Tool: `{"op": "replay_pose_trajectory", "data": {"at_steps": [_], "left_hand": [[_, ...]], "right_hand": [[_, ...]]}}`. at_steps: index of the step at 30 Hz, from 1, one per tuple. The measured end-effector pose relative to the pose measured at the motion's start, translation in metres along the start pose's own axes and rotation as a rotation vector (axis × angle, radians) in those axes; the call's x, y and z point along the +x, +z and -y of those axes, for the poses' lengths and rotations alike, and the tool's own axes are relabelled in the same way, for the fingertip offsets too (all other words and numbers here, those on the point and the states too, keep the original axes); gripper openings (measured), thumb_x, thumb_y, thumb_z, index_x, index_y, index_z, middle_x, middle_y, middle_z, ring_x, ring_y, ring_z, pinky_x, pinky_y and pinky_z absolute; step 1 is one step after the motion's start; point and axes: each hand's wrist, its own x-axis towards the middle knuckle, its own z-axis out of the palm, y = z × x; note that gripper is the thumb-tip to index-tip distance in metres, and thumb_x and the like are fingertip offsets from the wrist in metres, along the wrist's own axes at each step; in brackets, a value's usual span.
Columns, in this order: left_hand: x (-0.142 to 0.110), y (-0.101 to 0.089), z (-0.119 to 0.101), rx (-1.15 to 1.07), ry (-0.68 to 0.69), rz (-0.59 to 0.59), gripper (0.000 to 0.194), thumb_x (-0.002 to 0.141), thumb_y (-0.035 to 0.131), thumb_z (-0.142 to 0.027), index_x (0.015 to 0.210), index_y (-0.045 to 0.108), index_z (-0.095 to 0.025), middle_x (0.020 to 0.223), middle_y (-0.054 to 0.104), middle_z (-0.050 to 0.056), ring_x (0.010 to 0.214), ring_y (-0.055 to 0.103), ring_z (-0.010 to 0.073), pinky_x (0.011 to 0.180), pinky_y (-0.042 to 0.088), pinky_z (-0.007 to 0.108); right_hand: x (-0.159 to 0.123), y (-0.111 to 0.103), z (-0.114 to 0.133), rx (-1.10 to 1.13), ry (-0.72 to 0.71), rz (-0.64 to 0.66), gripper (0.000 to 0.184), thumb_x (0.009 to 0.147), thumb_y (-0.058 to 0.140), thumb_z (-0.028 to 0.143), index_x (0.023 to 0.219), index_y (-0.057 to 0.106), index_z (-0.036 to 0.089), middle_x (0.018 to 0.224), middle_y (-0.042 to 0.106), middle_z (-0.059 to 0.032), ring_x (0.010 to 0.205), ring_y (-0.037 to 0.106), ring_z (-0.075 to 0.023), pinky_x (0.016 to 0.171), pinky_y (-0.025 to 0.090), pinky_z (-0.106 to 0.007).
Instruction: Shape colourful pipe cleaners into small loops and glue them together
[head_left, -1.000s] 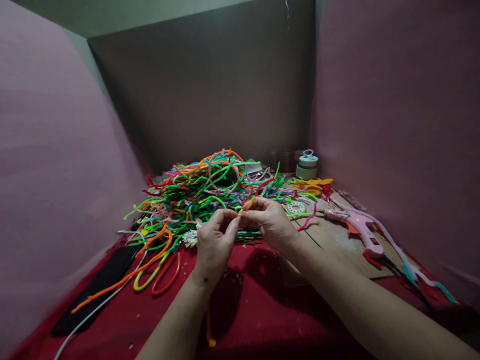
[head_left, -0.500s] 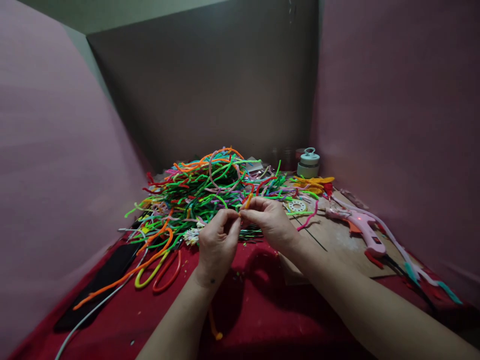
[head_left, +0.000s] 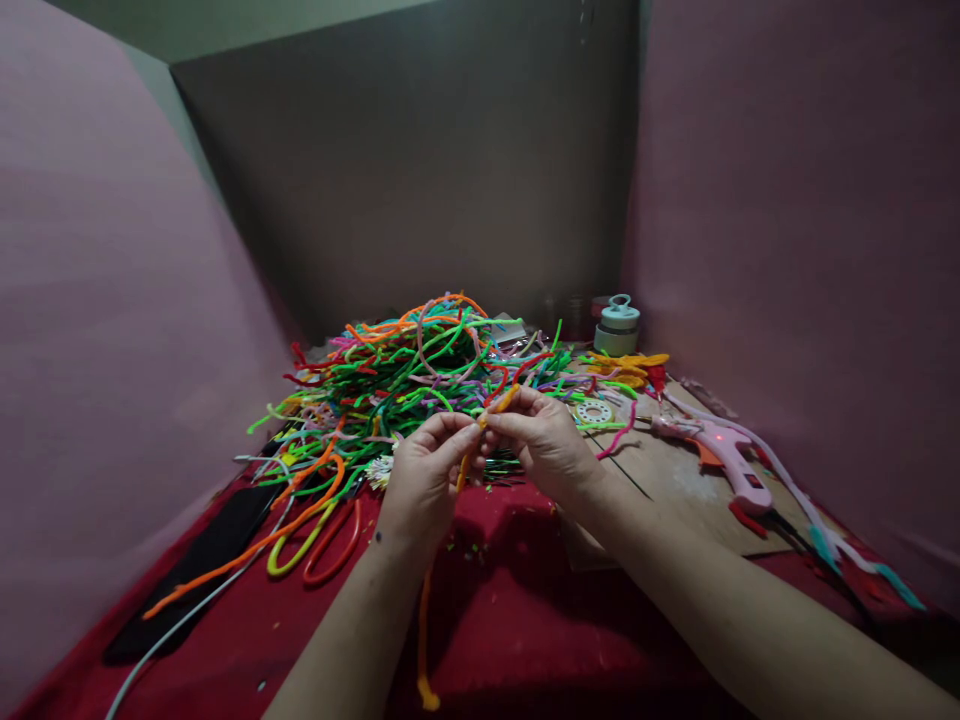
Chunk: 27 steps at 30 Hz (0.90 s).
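Observation:
Between my two hands is an orange-yellow pipe cleaner [head_left: 425,640], its long tail hanging down past my left wrist and its short upper end sticking up by my right fingers. My left hand [head_left: 430,470] pinches it with thumb and forefinger. My right hand [head_left: 545,437] pinches it right beside, the fingertips of both hands almost touching. What the fingertips cover of the pipe cleaner is hidden. Just behind the hands lies a big tangled pile of coloured pipe cleaners [head_left: 397,370], mostly green with orange, pink and red ones.
On a board [head_left: 694,510] at the right rests a pink glue gun [head_left: 724,450] with its light on. Scissors with red and yellow handles [head_left: 334,545] lie left, near a black phone-like slab [head_left: 187,570] and a white cable [head_left: 169,640]. A pale green lidded container [head_left: 616,330] stands behind.
The hanging tail of the pipe cleaner shows longer and lower, and its upper end has tilted right. My left hand has turned slightly and shifted left; both hands still pinch.

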Motion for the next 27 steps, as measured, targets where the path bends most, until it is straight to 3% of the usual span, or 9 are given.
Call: {"op": "replay_pose_trajectory", "data": {"at_steps": [4,10,13,15,17,20,22,24,27], "left_hand": [[0.001,-0.001,0.001,-0.082,-0.04,0.028,0.018,0.064,0.071,-0.02,0.076,0.06,-0.013,0.069,0.062,0.001,0.058,0.056,0.0081,0.049,0.043,0.017],[0.002,-0.001,0.008,-0.032,-0.024,0.056,0.017,0.067,0.069,-0.021,0.079,0.059,-0.015,0.071,0.064,0.001,0.054,0.055,0.0084,0.048,0.043,0.019],[-0.001,-0.002,0.006,0.104,0.003,0.066,0.018,0.068,0.066,-0.024,0.081,0.058,-0.015,0.074,0.063,0.002,0.059,0.057,0.0103,0.056,0.046,0.023],[-0.008,-0.011,0.002,0.352,0.081,0.039,0.019,0.07,0.064,-0.027,0.084,0.059,-0.015,0.078,0.063,0.002,0.068,0.058,0.0127,0.064,0.046,0.025],[-0.018,-0.031,-0.006,0.694,0.187,-0.037,0.021,0.073,0.059,-0.031,0.087,0.06,-0.015,0.08,0.062,0.003,0.074,0.058,0.0147,0.068,0.045,0.026],[-0.038,-0.077,-0.017,1.191,0.259,-0.222,0.023,0.079,0.048,-0.034,0.088,0.059,-0.016,0.089,0.063,0.006,0.083,0.058,0.0181,0.074,0.043,0.028],[-0.05,-0.11,-0.022,1.502,0.124,-0.339,0.023,0.079,0.046,-0.035,0.086,0.059,-0.017,0.089,0.063,0.007,0.084,0.059,0.0206,0.074,0.042,0.029],[-0.056,-0.137,-0.022,1.701,-0.047,-0.343,0.023,0.078,0.047,-0.035,0.085,0.059,-0.017,0.088,0.064,0.008,0.083,0.06,0.0218,0.072,0.042,0.029],[-0.056,-0.154,-0.019,1.842,-0.151,-0.31,0.021,0.078,0.047,-0.03,0.088,0.058,-0.015,0.092,0.065,0.011,0.088,0.06,0.0223,0.075,0.042,0.028]], "right_hand": [[0.0,-0.001,0.002,0.013,0.004,0.011,0.008,0.06,0.066,0.011,0.064,0.06,0.015,0.058,0.059,0.0025,0.05,0.053,-0.0086,0.052,0.043,-0.023],[0.0,0.0,0.004,0.026,0.04,-0.03,0.012,0.055,0.067,0.01,0.06,0.059,0.015,0.059,0.059,0.0033,0.051,0.052,-0.0074,0.052,0.041,-0.021],[0.001,-0.002,0.001,0.017,0.066,-0.02,0.012,0.054,0.067,0.01,0.06,0.059,0.015,0.06,0.059,0.0027,0.052,0.053,-0.0084,0.051,0.042,-0.022],[0.002,-0.005,-0.002,0.008,0.096,0.009,0.012,0.055,0.068,0.011,0.061,0.058,0.015,0.061,0.06,0.0019,0.052,0.053,-0.0093,0.052,0.044,-0.023],[0.004,-0.008,-0.004,0.012,0.129,0.037,0.014,0.055,0.07,0.013,0.062,0.058,0.014,0.061,0.06,0.0015,0.051,0.054,-0.0097,0.051,0.046,-0.024],[0.007,-0.011,-0.005,0.056,0.181,0.058,0.016,0.054,0.071,0.013,0.063,0.059,0.014,0.06,0.059,0.001,0.049,0.053,-0.0094,0.048,0.045,-0.024],[0.007,-0.012,-0.004,0.093,0.207,0.067,0.015,0.054,0.07,0.012,0.063,0.059,0.014,0.059,0.059,0.0006,0.048,0.052,-0.0093,0.047,0.045,-0.024],[0.007,-0.012,-0.003,0.118,0.228,0.067,0.014,0.054,0.07,0.011,0.062,0.058,0.013,0.057,0.059,0.0007,0.047,0.052,-0.009,0.047,0.045,-0.023],[0.005,-0.011,-0.002,0.133,0.264,0.083,0.014,0.054,0.07,0.011,0.062,0.059,0.013,0.056,0.059,0.0008,0.046,0.052,-0.0088,0.046,0.045,-0.023]]}}
